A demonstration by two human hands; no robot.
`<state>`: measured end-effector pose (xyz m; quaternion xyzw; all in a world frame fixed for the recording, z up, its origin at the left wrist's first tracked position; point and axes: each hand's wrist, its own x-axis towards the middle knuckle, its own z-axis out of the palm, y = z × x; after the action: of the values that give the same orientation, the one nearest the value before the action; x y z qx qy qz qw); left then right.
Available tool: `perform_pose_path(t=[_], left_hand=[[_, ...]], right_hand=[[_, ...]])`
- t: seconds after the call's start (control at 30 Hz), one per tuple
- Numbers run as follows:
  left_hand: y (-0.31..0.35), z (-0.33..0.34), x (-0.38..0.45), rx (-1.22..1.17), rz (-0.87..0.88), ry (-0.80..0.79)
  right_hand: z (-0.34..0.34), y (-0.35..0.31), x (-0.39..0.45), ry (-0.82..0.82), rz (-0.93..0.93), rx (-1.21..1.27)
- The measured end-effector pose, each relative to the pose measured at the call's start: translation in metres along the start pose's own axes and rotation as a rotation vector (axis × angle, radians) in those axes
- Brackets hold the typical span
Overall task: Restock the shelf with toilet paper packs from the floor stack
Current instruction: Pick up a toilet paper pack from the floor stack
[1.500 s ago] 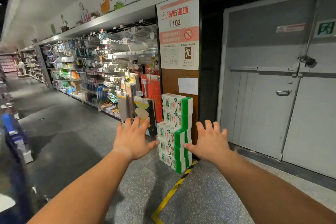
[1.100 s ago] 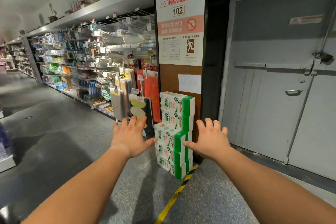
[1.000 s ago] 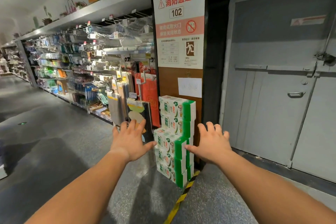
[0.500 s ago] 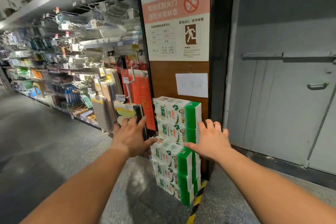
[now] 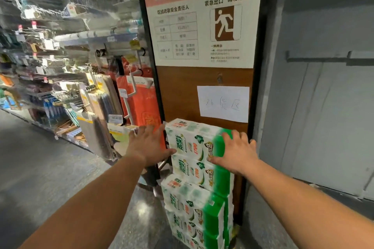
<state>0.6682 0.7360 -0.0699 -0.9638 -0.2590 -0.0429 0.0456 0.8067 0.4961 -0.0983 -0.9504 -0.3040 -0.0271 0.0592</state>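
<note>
Both hands are spread flat with straight fingers, one on each side of the top pack (image 5: pixel 194 139). The left hand (image 5: pixel 148 144) is just beside its left end; the right hand (image 5: pixel 235 151) lies on its green end. Nothing is gripped or lifted yet. The stack (image 5: pixel 198 198) stands whole on the floor (image 5: pixel 40 178) against the brown panel (image 5: pixel 178 91). The shelf (image 5: pixel 60 70) at left waits, so I judge restocking has barely begun.

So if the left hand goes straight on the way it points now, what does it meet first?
Probably the left end of the top toilet paper pack; the left hand is open beside it, though depth is unclear.
</note>
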Motion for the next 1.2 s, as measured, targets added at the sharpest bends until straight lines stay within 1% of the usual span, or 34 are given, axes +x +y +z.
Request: perform_pose_path(t=[0.17,0.33,0.43,0.53,0.67,0.8,0.9,0.97,1.07,1.2], left_hand=[[-0.011,0.047,0.143,-0.007,0.149,-0.049],[-0.015,0.096,0.275,0.083,0.357,-0.226],[-0.012,0.129,0.339,0.136,0.471,-0.281],[-0.008,0.165,0.388,0.155,0.552,-0.366],[-0.002,0.205,0.429,0.179,0.643,-0.461],[0.001,0.236,0.45,0.219,0.709,-0.458],[0.002,0.243,0.459,0.179,0.71,-0.45],[0.003,0.241,0.461,0.177,0.717,-0.418],[0.006,0.238,0.457,0.154,0.723,-0.375],[-0.002,0.232,0.44,0.096,0.642,-0.381]], right_hand=[[0.033,0.0,0.107,-0.052,0.089,0.013],[0.077,-0.002,0.197,-0.18,0.219,0.054],[0.104,0.003,0.238,-0.229,0.291,0.063],[0.131,0.007,0.272,-0.297,0.31,0.062],[0.163,0.019,0.306,-0.338,0.28,0.042],[0.183,0.028,0.323,-0.361,0.229,-0.04],[0.194,0.034,0.331,-0.373,0.221,-0.037],[0.194,0.036,0.334,-0.379,0.208,-0.031],[0.191,0.038,0.336,-0.335,0.175,-0.046],[0.187,0.04,0.336,-0.317,0.068,-0.095]])
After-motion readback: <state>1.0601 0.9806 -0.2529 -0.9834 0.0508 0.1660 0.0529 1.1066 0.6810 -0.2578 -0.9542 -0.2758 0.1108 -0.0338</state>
